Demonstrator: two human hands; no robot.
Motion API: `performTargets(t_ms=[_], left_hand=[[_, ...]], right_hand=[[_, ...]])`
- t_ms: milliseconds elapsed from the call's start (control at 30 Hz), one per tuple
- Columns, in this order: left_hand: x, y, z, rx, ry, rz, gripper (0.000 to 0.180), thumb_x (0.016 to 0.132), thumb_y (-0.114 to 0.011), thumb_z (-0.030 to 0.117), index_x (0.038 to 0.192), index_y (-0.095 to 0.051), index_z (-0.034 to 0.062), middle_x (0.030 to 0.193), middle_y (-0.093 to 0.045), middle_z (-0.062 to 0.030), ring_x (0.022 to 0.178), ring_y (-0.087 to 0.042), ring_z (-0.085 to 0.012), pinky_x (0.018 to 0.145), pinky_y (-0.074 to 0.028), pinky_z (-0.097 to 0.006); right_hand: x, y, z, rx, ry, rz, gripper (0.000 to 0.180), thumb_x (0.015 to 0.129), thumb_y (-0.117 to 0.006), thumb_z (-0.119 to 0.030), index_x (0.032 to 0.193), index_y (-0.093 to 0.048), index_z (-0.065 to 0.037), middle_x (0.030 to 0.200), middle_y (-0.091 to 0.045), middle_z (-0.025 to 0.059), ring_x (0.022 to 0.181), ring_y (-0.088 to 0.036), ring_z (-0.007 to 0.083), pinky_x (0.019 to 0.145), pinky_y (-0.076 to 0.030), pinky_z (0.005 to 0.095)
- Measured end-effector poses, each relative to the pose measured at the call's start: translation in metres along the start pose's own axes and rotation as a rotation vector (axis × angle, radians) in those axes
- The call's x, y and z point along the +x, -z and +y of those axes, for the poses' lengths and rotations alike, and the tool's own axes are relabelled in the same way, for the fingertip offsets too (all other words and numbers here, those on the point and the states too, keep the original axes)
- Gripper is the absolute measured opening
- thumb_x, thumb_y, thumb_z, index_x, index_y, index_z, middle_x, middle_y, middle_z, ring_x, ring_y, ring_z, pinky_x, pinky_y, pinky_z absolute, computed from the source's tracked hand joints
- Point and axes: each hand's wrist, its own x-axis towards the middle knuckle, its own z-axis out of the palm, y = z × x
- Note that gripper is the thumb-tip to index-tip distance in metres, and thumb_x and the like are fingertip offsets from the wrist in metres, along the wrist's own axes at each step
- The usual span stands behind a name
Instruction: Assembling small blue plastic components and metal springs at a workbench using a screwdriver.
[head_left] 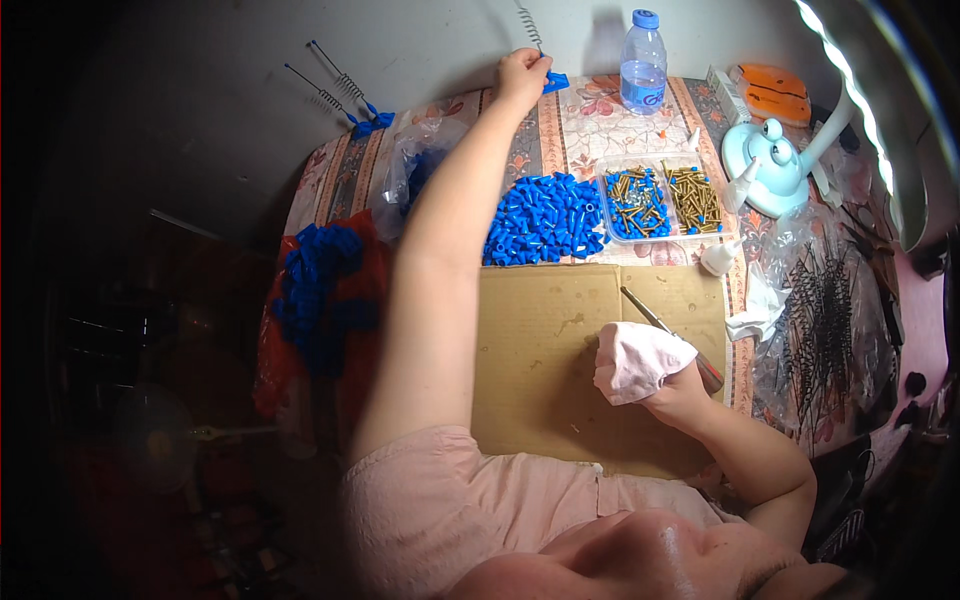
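Observation:
My left hand reaches to the far edge of the table. Its fingers pinch a spring-stemmed piece with a blue base, its coil standing up against the wall. On the right, my right hand grips a pale pink cloth, which hides most of the fingers. Beside and partly behind that cloth lies a screwdriver with a dark red handle. Beneath the right hand is a brown cardboard sheet. A heap of small blue plastic caps sits beyond the cardboard.
A clear divided box holds brass screws and blue-tipped pieces. Behind it stands a water bottle. To the right are a light-blue lamp, a small white bottle and black springs. Similar spring pieces stand far left; blue parts lie nearer.

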Motion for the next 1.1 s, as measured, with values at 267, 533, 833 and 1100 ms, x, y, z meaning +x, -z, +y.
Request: performTargets(t_ms=[267,533,833,1100], left_hand=[[-0.117,0.082,0.117,-0.619,0.214,-0.539,0.022,0.091,-0.046,0.017,0.102,-0.054,0.0,0.088,-0.059,-0.0052,0.081,-0.056,-0.0091,0.073,-0.047,-0.023],[-0.234,0.084,0.166,-0.839,0.433,-0.793,0.023,0.091,-0.047,0.017,0.107,-0.053,0.0013,0.091,-0.058,-0.0035,0.085,-0.055,-0.0098,0.08,-0.045,-0.026],[-0.274,0.078,0.169,-0.736,0.409,-0.771,0.027,0.092,-0.046,0.016,0.111,-0.053,-0.002,0.088,-0.058,-0.0021,0.077,-0.054,-0.0075,0.074,-0.046,-0.022],[-0.281,0.083,0.17,-0.798,0.443,-0.769,0.029,0.09,-0.048,0.015,0.113,-0.052,-0.0032,0.089,-0.058,-0.0024,0.077,-0.054,-0.0073,0.072,-0.047,-0.021]], right_hand=[[0.004,0.013,-0.003,0.379,-0.033,0.121,0.031,0.078,-0.062,-0.007,0.107,-0.052,-0.004,0.09,-0.06,0.0033,0.066,-0.054,0.0041,0.049,-0.041,0.0175],[0.007,0.024,0.001,0.549,-0.102,0.111,0.026,0.085,-0.054,-0.016,0.106,-0.049,-0.001,0.082,-0.054,0.003,0.065,-0.053,0.0096,0.051,-0.046,0.0242],[0.008,0.016,0.009,0.699,-0.109,-0.04,0.023,0.084,-0.057,-0.018,0.101,-0.05,-0.004,0.081,-0.055,0.0028,0.065,-0.054,0.0092,0.053,-0.047,0.0236],[0.007,0.016,0.006,0.824,-0.193,-0.087,0.025,0.083,-0.058,-0.015,0.105,-0.05,-0.005,0.086,-0.057,0.0029,0.07,-0.055,0.0086,0.056,-0.046,0.0243]])
